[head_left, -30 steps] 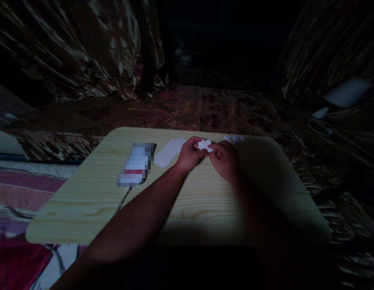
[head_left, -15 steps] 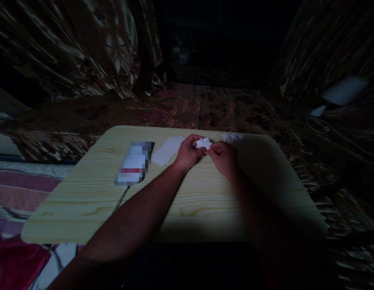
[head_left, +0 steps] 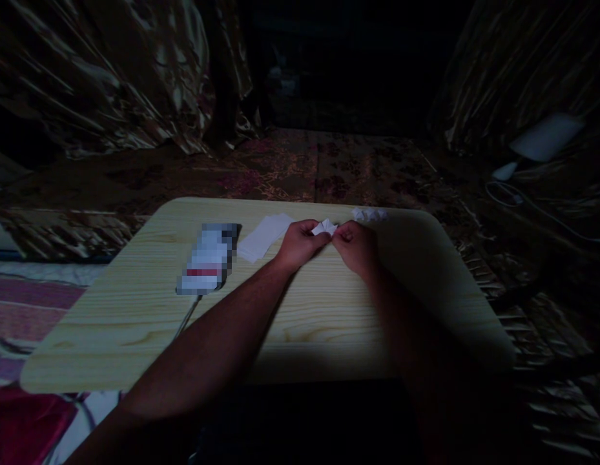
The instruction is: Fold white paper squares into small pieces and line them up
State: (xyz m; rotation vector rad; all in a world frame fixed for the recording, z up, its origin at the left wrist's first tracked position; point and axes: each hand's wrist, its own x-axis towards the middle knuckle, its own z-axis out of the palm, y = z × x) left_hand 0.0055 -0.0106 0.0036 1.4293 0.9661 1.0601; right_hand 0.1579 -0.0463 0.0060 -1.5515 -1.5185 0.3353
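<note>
White paper (head_left: 324,227), pointed, seemingly creased, is pinched by the left hand (head_left: 300,244) and right hand (head_left: 356,245).

One left hand (head_left: 298,244), one right hand (head_left: 356,245), so that's two, and one folded white paper (head_left: 325,228) in play! Over to the small folded pieces (head_left: 369,214): three, it seems, though the dimness makes it hard to be sure. Paper slips (head_left: 265,236)? Several, overlapping, too tight to number! One pixelated device (head_left: 205,261), one cable (head_left: 187,315), one tabletop (head_left: 323,323), one white lamp (head_left: 546,137).
</note>
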